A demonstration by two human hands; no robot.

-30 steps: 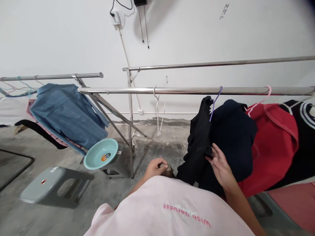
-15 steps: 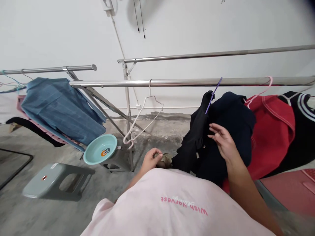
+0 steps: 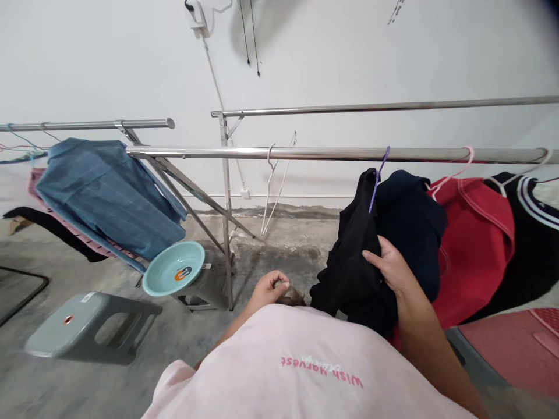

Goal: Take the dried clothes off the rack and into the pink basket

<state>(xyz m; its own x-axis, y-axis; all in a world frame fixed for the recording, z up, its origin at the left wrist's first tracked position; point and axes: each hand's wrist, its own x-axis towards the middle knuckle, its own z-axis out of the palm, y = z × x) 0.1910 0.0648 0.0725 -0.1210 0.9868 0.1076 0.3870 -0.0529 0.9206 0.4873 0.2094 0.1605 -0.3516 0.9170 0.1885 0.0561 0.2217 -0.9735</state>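
Head view: how's the right grip point(image 3: 388, 267)?
Open, palm pressed on a black garment point(image 3: 353, 262) hanging from a purple hanger point(image 3: 378, 180) on the steel rail point(image 3: 305, 153).
And the left grip point(image 3: 268, 291)?
Curled closed against a small brown object point(image 3: 292, 297), partly hidden.

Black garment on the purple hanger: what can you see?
The black garment is soft, matte cloth, crumpled and bunched, so its cut is unclear. Its top gathers at a purple hanger hooked over a stainless steel rail. It hangs against a dark navy garment to its right in view, and the right hand lies open against it.
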